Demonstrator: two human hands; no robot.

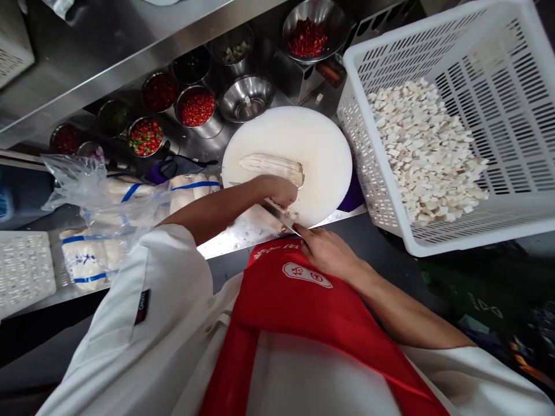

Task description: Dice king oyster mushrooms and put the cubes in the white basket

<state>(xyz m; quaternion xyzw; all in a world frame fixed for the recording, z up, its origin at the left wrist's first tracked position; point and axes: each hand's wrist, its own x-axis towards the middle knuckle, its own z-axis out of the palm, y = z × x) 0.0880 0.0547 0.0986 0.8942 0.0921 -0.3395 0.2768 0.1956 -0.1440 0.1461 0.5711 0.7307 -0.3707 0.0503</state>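
- On the white board point(323, 144), one long pale piece point(271, 164) lies beside the left hand point(280, 190).
- Left hand is curled near the knife point(284, 218); what it pinches, one cannot tell.
- Right hand point(327, 249) is closed around this knife.

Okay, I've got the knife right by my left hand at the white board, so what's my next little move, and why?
Probably ease the left hand slightly away from the blade before any cut: the knife, held in the right hand, lies close beside it near the edge of the board, and the left fingertips are hard to make out.
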